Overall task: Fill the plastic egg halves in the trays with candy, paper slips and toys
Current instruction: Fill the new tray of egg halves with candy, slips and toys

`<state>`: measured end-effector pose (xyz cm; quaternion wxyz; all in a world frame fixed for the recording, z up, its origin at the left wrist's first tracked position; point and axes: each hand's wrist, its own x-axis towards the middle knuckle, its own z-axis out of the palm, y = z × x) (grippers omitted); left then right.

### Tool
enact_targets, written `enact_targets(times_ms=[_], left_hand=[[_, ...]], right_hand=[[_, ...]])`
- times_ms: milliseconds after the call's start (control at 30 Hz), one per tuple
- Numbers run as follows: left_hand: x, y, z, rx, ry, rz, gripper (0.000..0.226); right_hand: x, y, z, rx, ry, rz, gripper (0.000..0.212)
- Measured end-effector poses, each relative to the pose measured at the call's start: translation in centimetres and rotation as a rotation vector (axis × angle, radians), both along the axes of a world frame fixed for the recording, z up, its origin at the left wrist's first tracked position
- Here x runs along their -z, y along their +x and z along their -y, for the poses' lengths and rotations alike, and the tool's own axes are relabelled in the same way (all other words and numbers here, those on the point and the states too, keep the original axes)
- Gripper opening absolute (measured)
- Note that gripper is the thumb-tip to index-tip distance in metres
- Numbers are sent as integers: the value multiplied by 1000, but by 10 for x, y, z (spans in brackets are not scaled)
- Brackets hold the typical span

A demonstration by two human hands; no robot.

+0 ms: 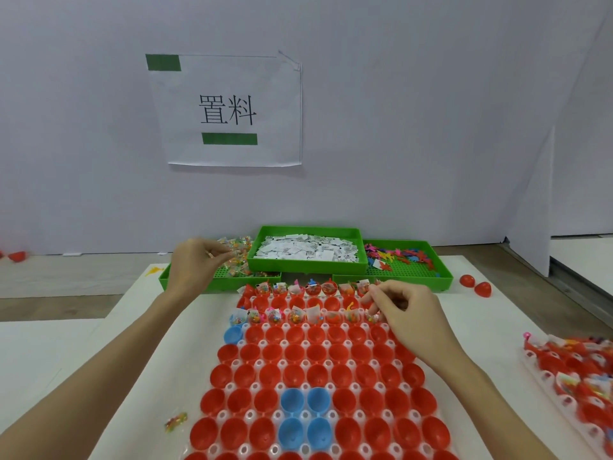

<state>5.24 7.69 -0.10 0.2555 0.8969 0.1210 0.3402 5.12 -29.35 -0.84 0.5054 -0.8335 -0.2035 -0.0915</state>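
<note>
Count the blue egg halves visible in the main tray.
5: one blue egg half sits at the tray's left edge below the filled rows, and four form a square block near the front. Others may lie out of frame.

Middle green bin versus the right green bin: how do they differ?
The middle green bin holds white printed paper slips; the right green bin holds colourful small toys. The middle green bin sits raised, overlapping its neighbours; the right one sits lower. Slips cover the middle bin's floor; the right bin shows bare perforated floor. Both are green plastic rectangles.
</note>
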Motion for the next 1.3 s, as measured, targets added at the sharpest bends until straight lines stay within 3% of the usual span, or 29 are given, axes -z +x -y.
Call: enact_targets(times_ms=[167, 267, 500, 767, 1033, 1300], left_hand=[[-3, -33, 23, 105, -489, 131, 9], [-4, -57, 50, 229, -626, 129, 8], [8, -124, 92, 369, -595, 179, 9], [23, -137, 83, 447, -619, 187, 12], [26, -137, 80, 494, -623, 187, 28], [29, -135, 76, 470, -544, 186, 29]], right_hand=[[-2, 0, 2, 6, 10, 7, 25], [-3, 1, 3, 12, 10, 11, 24], [-4, 8, 12, 30, 38, 20, 22], [-2, 8, -2, 67, 64, 102, 16], [-23, 52, -57, 59, -187, 155, 17], [-29, 112, -100, 78, -476, -100, 31]])
